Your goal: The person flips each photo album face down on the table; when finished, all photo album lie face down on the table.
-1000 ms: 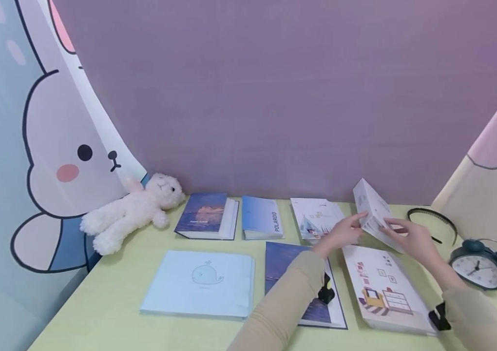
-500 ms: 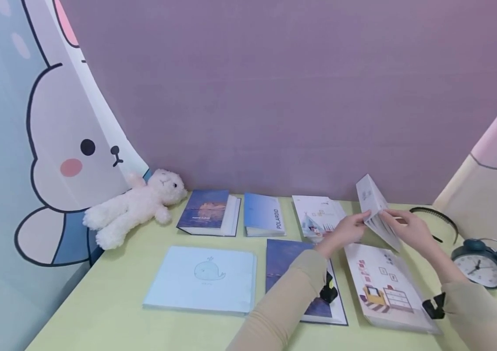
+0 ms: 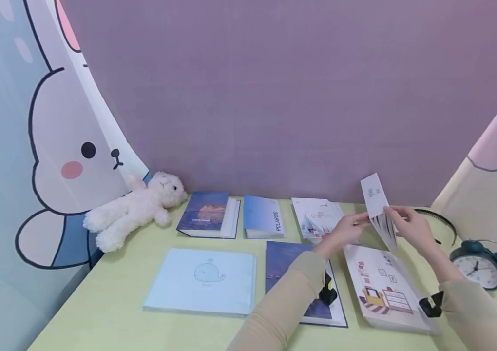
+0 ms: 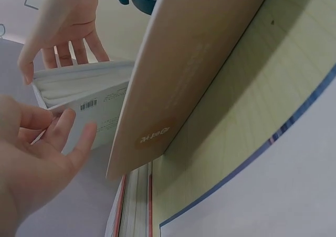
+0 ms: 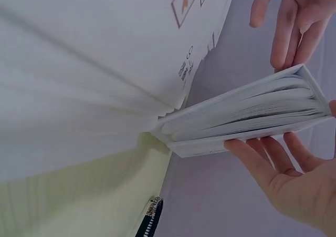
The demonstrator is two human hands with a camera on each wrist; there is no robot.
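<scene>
A small white photo album (image 3: 373, 195) is held raised and tilted between both hands, over the back right of the table. My left hand (image 3: 343, 231) grips its left edge near the thumb. On the opposite side my right hand (image 3: 411, 230) holds it, with the fingers along one cover in the right wrist view. The page edges of the white album (image 5: 252, 108) show there between the covers. A barcode on the album's cover (image 4: 105, 116) is visible in the left wrist view. Just below the hands lies a larger white album (image 3: 382, 287) with a room drawing.
Back row: a dark blue album (image 3: 204, 212), a light blue Polaroid album (image 3: 261, 214) and a white illustrated album (image 3: 316, 214). In front lie a whale album (image 3: 200, 282) and another dark blue album (image 3: 283, 258). Right: headband (image 3: 448, 222), alarm clock (image 3: 476, 270). Left: plush toy (image 3: 134, 209).
The small white album has turned in my hands, so its cover stands steeper and its page edges face me more. My right hand has shifted slightly up; the other albums stay put.
</scene>
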